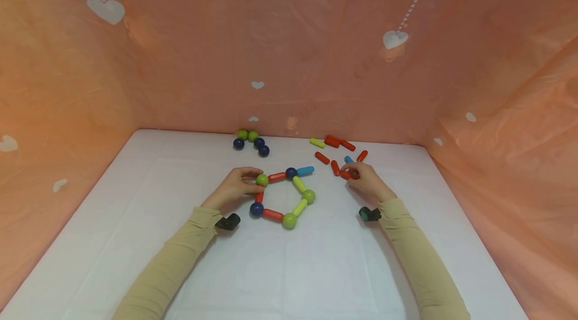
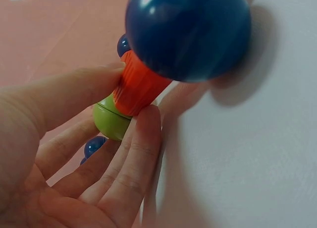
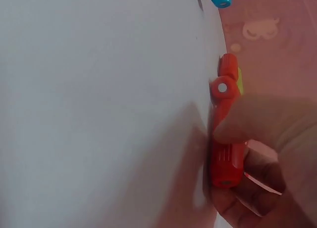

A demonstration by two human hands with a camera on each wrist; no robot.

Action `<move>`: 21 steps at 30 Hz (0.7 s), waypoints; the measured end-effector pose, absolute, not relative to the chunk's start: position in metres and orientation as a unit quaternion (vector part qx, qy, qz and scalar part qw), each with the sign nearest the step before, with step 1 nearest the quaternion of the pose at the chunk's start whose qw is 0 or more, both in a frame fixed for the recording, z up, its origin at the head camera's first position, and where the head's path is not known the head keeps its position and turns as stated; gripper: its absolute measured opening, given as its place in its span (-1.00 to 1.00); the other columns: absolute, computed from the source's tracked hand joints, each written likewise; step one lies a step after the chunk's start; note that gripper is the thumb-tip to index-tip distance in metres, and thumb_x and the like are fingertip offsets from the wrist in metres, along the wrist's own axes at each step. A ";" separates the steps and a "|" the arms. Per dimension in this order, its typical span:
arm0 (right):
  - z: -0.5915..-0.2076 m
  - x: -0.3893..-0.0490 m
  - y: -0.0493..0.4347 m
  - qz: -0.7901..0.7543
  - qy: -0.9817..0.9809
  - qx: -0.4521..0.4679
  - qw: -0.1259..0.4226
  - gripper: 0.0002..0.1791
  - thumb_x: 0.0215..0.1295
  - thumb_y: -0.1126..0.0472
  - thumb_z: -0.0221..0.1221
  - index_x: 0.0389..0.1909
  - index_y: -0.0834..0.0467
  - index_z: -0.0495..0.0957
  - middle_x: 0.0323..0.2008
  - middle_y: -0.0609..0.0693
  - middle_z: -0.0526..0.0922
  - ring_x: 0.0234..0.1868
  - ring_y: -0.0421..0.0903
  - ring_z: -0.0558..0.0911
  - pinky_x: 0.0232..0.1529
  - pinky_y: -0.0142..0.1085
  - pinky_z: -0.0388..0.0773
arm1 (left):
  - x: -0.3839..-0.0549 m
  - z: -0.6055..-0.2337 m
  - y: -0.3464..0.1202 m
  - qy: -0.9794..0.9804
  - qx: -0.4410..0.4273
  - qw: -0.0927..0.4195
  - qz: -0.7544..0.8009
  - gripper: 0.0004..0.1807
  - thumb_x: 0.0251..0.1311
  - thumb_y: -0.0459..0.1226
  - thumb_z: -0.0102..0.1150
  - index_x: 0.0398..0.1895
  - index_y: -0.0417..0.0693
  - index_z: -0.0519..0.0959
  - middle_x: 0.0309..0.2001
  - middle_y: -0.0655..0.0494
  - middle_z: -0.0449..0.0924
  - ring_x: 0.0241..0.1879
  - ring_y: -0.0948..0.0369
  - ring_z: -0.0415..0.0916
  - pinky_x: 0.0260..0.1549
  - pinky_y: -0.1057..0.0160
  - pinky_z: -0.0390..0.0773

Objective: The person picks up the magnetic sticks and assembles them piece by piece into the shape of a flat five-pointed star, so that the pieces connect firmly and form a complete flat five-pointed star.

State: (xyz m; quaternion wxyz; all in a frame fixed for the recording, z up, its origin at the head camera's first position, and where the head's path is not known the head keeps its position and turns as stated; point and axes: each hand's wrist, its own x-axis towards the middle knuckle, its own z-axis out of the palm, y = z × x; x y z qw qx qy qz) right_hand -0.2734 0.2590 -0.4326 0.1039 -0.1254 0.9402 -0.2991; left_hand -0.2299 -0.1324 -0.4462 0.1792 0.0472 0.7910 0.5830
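Note:
A ring of balls and magnetic-looking rods lies on the white table. My left hand [image 1: 235, 187] pinches its left-side red rod [image 2: 141, 84] between thumb and fingers, beside a green ball [image 1: 262, 180]; a dark blue ball [image 1: 257, 209] is at the rod's near end. At the ring's far side, a light blue rod [image 1: 305, 171] sticks out rightward from another dark blue ball [image 1: 291, 173]. Over on the right, my right hand [image 1: 369, 180] has thumb and fingers around a loose red rod [image 3: 228, 163] at the table surface, partly hidden by the thumb.
Loose red rods [image 1: 322, 158], a yellow-green rod [image 1: 317, 143] and a light blue rod [image 1: 348, 159] lie around and beyond the right hand. Several loose blue and green balls [image 1: 253, 136] sit at the back. An orange curtain [image 1: 289, 59] encloses the table's back and sides.

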 end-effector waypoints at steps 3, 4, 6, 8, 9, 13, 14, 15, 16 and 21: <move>-0.434 -0.274 0.258 -0.298 0.939 -0.135 0.104 -0.60 0.31 0.37 0.21 0.18 0.22 0.54 0.04 0.23 0.60 0.05 0.15 0.50 0.22 0.07 0.55 | -0.230 -0.446 -0.133 0.791 0.047 0.180 0.583 -0.39 0.19 -0.38 0.38 0.34 -0.14 0.46 0.25 -0.15 0.56 -0.10 0.20 0.66 -0.01 0.22 0.72; -0.434 -0.274 0.257 -0.299 0.939 -0.135 0.107 -0.60 0.32 0.36 0.21 0.18 0.21 0.54 0.04 0.22 0.59 0.05 0.14 0.50 0.22 0.06 0.55 | -0.230 -0.446 -0.133 0.790 0.048 0.181 0.583 -0.39 0.19 -0.38 0.38 0.34 -0.14 0.46 0.25 -0.14 0.56 -0.10 0.20 0.66 0.00 0.21 0.71; -0.434 -0.274 0.257 -0.300 0.937 -0.140 0.109 -0.61 0.31 0.35 0.22 0.16 0.19 0.54 0.01 0.21 0.59 0.04 0.14 0.50 0.20 0.04 0.56 | -0.230 -0.446 -0.133 0.790 0.049 0.181 0.584 -0.39 0.19 -0.38 0.38 0.34 -0.14 0.46 0.26 -0.14 0.55 -0.10 0.21 0.66 0.00 0.21 0.71; -0.432 -0.274 0.257 -0.298 0.937 -0.151 0.101 -0.62 0.31 0.36 0.22 0.15 0.19 0.53 -0.02 0.20 0.60 0.01 0.13 0.51 0.17 0.03 0.57 | -0.230 -0.446 -0.133 0.788 0.051 0.182 0.586 -0.39 0.20 -0.38 0.37 0.34 -0.15 0.46 0.26 -0.14 0.55 -0.10 0.21 0.66 0.00 0.21 0.71; -0.431 -0.274 0.257 -0.299 0.937 -0.155 0.096 -0.63 0.32 0.36 0.22 0.14 0.19 0.53 -0.03 0.19 0.61 0.01 0.12 0.52 0.16 0.02 0.59 | -0.230 -0.446 -0.133 0.787 0.051 0.182 0.587 -0.39 0.20 -0.38 0.37 0.34 -0.15 0.46 0.26 -0.15 0.54 -0.10 0.21 0.66 0.00 0.21 0.71; -0.426 -0.272 0.257 -0.312 0.931 -0.178 0.065 -0.66 0.34 0.37 0.22 0.12 0.22 0.54 0.00 0.20 0.65 0.01 0.15 0.57 0.15 0.05 0.61 | -0.230 -0.446 -0.132 0.786 0.050 0.184 0.589 -0.39 0.20 -0.38 0.37 0.34 -0.15 0.46 0.27 -0.15 0.54 -0.10 0.21 0.67 0.00 0.21 0.72; -0.424 -0.272 0.256 -0.322 0.927 -0.182 0.062 -0.66 0.34 0.36 0.23 0.13 0.21 0.56 0.02 0.20 0.65 0.02 0.15 0.58 0.16 0.06 0.61 | -0.230 -0.446 -0.132 0.786 0.049 0.184 0.589 -0.40 0.20 -0.38 0.37 0.34 -0.15 0.46 0.26 -0.15 0.55 -0.10 0.21 0.67 0.00 0.21 0.72; -0.422 -0.271 0.255 -0.333 0.922 -0.187 0.061 -0.66 0.35 0.35 0.23 0.13 0.21 0.57 0.04 0.20 0.66 0.04 0.15 0.59 0.18 0.07 0.61 | -0.230 -0.446 -0.132 0.786 0.048 0.184 0.589 -0.39 0.20 -0.38 0.37 0.34 -0.15 0.46 0.26 -0.15 0.55 -0.09 0.21 0.67 0.00 0.21 0.72; -0.420 -0.270 0.254 -0.344 0.917 -0.194 0.063 -0.65 0.36 0.35 0.24 0.15 0.21 0.58 0.06 0.19 0.66 0.05 0.15 0.59 0.19 0.09 0.60 | -0.230 -0.446 -0.132 0.786 0.047 0.184 0.588 -0.39 0.20 -0.38 0.37 0.34 -0.15 0.46 0.27 -0.15 0.55 -0.09 0.21 0.66 0.01 0.21 0.72; -0.415 -0.264 0.245 -0.384 0.887 -0.236 0.101 -0.64 0.38 0.34 0.24 0.17 0.21 0.61 0.08 0.14 0.67 0.12 0.09 0.58 0.28 0.10 0.55 | -0.230 -0.446 -0.133 0.783 0.046 0.185 0.593 -0.39 0.21 -0.39 0.36 0.35 -0.15 0.45 0.28 -0.15 0.53 -0.07 0.21 0.66 0.02 0.21 0.71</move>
